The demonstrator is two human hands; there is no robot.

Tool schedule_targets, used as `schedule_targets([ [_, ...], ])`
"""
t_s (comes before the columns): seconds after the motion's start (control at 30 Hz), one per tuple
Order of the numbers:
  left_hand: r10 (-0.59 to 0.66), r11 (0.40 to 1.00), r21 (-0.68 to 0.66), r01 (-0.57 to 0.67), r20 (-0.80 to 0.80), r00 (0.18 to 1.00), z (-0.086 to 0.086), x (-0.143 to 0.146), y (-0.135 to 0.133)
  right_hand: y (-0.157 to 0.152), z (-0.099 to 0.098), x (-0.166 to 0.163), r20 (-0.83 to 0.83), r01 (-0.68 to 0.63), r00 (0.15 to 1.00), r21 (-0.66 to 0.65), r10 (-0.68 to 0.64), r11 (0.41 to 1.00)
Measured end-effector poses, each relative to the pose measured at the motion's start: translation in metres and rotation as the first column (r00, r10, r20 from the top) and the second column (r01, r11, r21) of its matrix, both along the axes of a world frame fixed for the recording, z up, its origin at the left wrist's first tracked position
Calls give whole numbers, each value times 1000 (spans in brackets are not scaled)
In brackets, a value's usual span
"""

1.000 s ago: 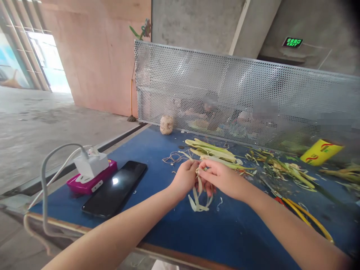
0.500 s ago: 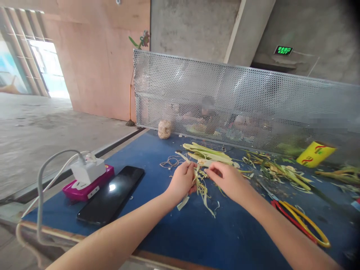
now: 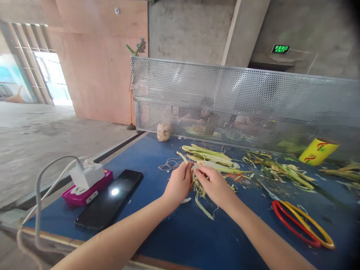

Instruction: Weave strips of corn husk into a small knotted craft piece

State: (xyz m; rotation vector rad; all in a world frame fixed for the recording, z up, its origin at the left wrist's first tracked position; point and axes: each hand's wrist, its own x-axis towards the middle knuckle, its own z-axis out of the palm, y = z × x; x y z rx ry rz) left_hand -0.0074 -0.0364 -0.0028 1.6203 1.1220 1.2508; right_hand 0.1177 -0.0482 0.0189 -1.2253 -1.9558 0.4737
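My left hand (image 3: 179, 180) is closed around a bundle of pale corn husk strips. One pale strip (image 3: 182, 156) sticks up past its fingers, and thin shreds (image 3: 200, 190) hang below between the hands. My right hand (image 3: 214, 184) meets it with thumb and fingers pinched together at the same bundle; the exact grip is partly hidden. Just behind the hands lie several long pale-green husks (image 3: 206, 153). A loose coil of thin string (image 3: 169, 165) rests left of them.
Scissors (image 3: 298, 221) with red and yellow handles lie at right, near husk scraps (image 3: 284, 172) and a yellow roll (image 3: 317, 152). At left are a black phone (image 3: 109, 200) and a magenta power strip (image 3: 73, 197). A pale round lump (image 3: 163, 133) stands before a perforated metal screen (image 3: 180, 93).
My right hand has moved left to the left hand and its fingers have closed at the strips. The camera view has shifted slightly.
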Motion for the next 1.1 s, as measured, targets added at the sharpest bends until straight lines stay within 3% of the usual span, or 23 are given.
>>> schedule_targets([
  [0.07, 21, 999, 32, -20, -53, 998, 0, -2, -1, -1, 1, -1, -36, -9, 999, -58, 7, 998],
  [0.13, 41, 997, 62, -35, -108, 993, 1, -3, -2, -1, 1, -2, -133, -60, 991, -196, 34, 979],
  [0.33, 113, 988, 130, -83, -244, 963, 6, -4, -6, 2, -1, -5, -454, -236, 890, -518, -31, 822],
  [0.4, 134, 985, 144, -98, -270, 954, 8, -4, -7, 4, -2, -6, -513, -262, 857, -501, -39, 825],
  [0.5, 142, 984, 140, -108, -266, 953, 10, -4, -9, 8, -6, -6, -549, -214, 836, -370, -27, 904],
  [0.6, 116, 988, 116, -99, -159, 980, 11, -4, -11, 9, -10, -6, -567, -133, 822, -300, -64, 944],
  [0.87, 115, 981, 142, -132, 125, 985, 16, 0, -21, 0, -6, -10, -652, -99, 739, -355, -171, 930],
  [1.1, 179, 972, 114, -204, 197, 964, 19, 1, -20, -1, -4, -10, -722, -139, 670, -352, -174, 926],
])
